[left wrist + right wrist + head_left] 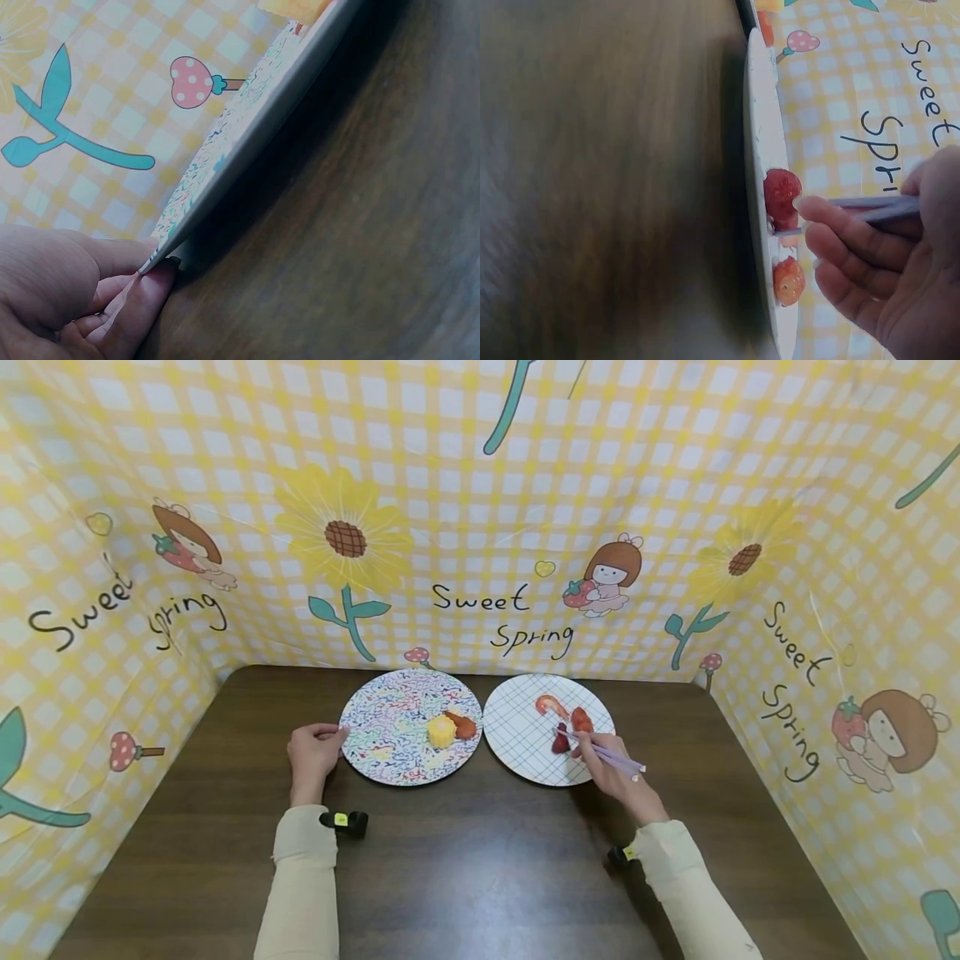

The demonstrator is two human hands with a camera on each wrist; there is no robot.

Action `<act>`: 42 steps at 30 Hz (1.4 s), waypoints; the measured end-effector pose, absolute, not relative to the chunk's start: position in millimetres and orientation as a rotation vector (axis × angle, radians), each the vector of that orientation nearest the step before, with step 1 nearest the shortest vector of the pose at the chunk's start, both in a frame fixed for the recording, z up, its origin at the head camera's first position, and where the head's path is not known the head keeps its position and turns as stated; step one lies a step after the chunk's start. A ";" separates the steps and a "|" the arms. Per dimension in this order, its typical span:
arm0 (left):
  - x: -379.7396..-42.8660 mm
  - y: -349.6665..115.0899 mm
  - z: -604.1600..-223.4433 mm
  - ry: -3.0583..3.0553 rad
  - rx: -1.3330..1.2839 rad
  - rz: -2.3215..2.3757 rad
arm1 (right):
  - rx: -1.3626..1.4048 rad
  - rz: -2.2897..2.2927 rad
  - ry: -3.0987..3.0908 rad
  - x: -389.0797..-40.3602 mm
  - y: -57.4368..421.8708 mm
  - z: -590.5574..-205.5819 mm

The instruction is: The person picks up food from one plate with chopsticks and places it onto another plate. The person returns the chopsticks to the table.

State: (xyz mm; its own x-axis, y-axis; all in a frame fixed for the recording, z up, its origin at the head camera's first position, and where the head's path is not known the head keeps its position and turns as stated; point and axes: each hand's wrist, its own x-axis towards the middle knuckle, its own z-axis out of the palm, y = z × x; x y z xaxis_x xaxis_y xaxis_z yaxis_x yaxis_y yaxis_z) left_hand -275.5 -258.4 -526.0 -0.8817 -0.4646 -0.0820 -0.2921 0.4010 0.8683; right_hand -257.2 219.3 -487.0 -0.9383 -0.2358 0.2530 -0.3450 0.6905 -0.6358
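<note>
My left hand [313, 756] pinches the left rim of a round plate with multicoloured squiggles [382, 722], thumb above and fingers below in the left wrist view. On that plate lie a yellow corn-like piece [441, 732] and a reddish-brown drumstick-shaped piece [464, 727]. My right hand [617, 777] holds purple chopsticks [619, 761] over a white plate with a blue grid [517, 747]. Their tips are at a dark red, berry-like piece [782, 193]; whether they grip it I cannot tell. Beside it lie a shrimp [551, 704] and an orange-red piece [581, 720].
Both plates stand side by side, rims nearly touching, near the back of a dark wooden table [450, 860]. A yellow checked cloth [465, 510] with printed flowers and lettering walls the back and both sides. Each wrist wears a small black camera [352, 823].
</note>
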 end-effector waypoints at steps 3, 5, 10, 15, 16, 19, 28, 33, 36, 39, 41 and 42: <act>-275.6 -258.9 -525.8 -2.487 0.684 -1.477 | 0.539 1.022 -2.783 -259.3 217.7 -483.3; -275.3 -258.6 -525.3 -2.487 0.689 -1.473 | 0.602 0.986 -2.779 -260.9 217.2 -483.1; -275.0 -257.8 -524.5 -2.479 0.679 -1.477 | 0.737 0.922 -2.678 -259.3 216.3 -482.5; -274.9 -256.8 -524.7 -2.477 0.670 -1.483 | 0.782 0.944 -2.607 -255.3 216.2 -480.6; -274.9 -256.5 -524.5 -2.475 0.669 -1.485 | 0.800 0.946 -2.589 -254.7 217.2 -481.3; -274.3 -255.8 -524.2 -2.476 0.666 -1.480 | 0.857 0.913 -2.554 -252.1 221.0 -484.4; -275.3 -255.6 -523.6 -2.484 0.688 -1.458 | 0.898 0.733 -2.553 -240.3 229.3 -488.8; -274.6 -256.0 -523.1 -2.482 0.701 -1.462 | 0.905 0.734 -2.535 -239.5 229.5 -490.7; -274.5 -256.2 -524.1 -2.487 0.709 -1.464 | 0.889 0.729 -2.527 -241.7 229.7 -494.1; -274.5 -256.7 -524.9 -2.489 0.699 -1.473 | 0.868 0.717 -2.532 -245.2 230.2 -498.1; -274.8 -256.8 -525.2 -2.487 0.699 -1.476 | 0.866 0.720 -2.537 -247.0 230.2 -499.9; -274.8 -256.7 -525.1 -2.485 0.697 -1.480 | 0.865 0.716 -2.539 -247.7 230.2 -500.4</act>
